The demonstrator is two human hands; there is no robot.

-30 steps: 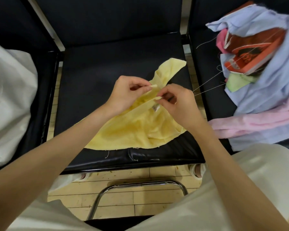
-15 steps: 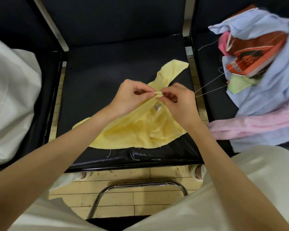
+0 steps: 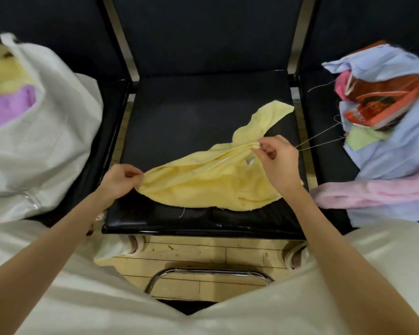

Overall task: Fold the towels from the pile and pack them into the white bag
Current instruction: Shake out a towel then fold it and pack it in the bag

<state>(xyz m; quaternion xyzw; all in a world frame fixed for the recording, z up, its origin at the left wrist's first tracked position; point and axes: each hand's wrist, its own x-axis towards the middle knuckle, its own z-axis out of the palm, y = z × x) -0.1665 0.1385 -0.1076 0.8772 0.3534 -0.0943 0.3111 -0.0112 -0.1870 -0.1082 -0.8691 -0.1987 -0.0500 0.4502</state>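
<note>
Black vinyl is covering the seat [image 3: 203, 112] of the middle chair, where a yellow towel [image 3: 211, 182] is lying crumpled toward the near right part. On the chair to the left a white bag [image 3: 51, 131] is standing open, showing yellow and purple cloth inside. On the right chair a pile of towels [image 3: 392, 151] in blue, pink, green and orange is sitting, with loose threads [image 3: 324, 139] trailing from it toward the yellow towel. A metal chair frame [image 3: 208, 274] is showing over the wooden floor below. The left hand [image 3: 121, 182] is pinching the towel's left corner with curled fingers. The right hand [image 3: 276, 158] is pinching a bunched fold at the towel's upper edge, just beside a small label, and both arms are reaching forward over the lap.
</note>
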